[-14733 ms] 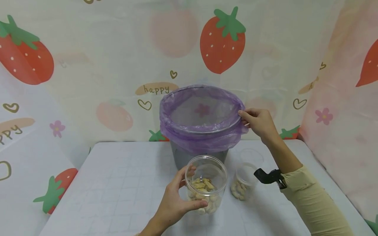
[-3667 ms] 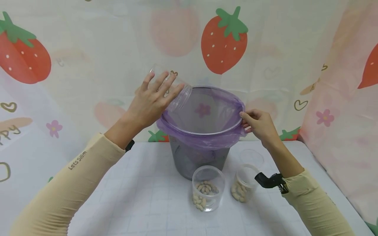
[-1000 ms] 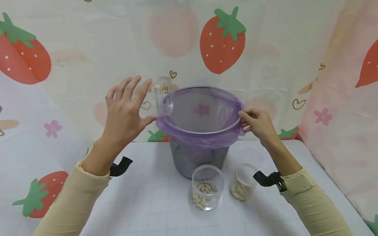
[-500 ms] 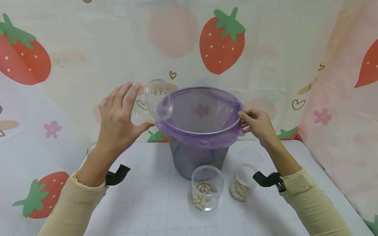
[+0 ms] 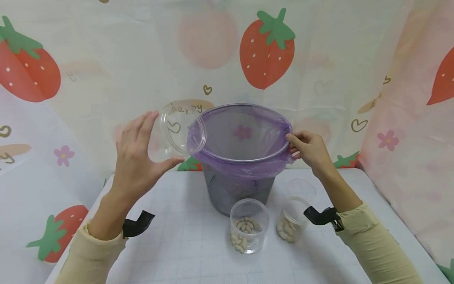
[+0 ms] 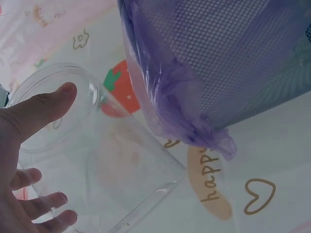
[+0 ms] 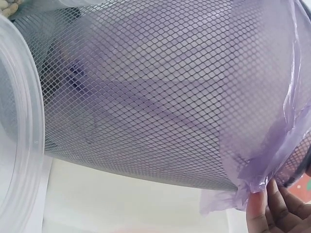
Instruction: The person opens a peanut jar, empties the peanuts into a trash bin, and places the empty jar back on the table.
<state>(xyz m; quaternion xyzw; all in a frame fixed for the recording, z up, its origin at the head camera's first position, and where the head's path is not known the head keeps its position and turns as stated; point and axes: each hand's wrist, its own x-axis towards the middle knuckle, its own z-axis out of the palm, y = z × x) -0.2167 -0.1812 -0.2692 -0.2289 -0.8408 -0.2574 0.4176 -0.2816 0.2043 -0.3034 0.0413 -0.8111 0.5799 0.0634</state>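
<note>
My left hand (image 5: 136, 152) grips a clear plastic jar (image 5: 182, 132), thumb on one side and fingers round the other. No contents show in the jar, which is tilted with its mouth at the left rim of the wire mesh bin (image 5: 227, 191). A thin purple bin bag (image 5: 244, 169) lines that bin and folds over its edge. At the bin's right rim, my right hand (image 5: 312, 152) pinches bag and rim between thumb and fingers. The right wrist view has the fingertips (image 7: 257, 208) on bunched purple plastic.
Before the bin stands an open clear jar of peanuts (image 5: 250, 225). Right of it is a smaller tub, also with peanuts (image 5: 287, 228), and a clear round lid (image 5: 301, 188) lies behind. A strawberry-print cloth (image 5: 142, 59) hangs behind the white table (image 5: 170, 244).
Earlier the left hand's jar showed yellowish pieces, then was tipped over the bin. Over the last second it has come down and turned its mouth towards me. The right hand stays put.
</note>
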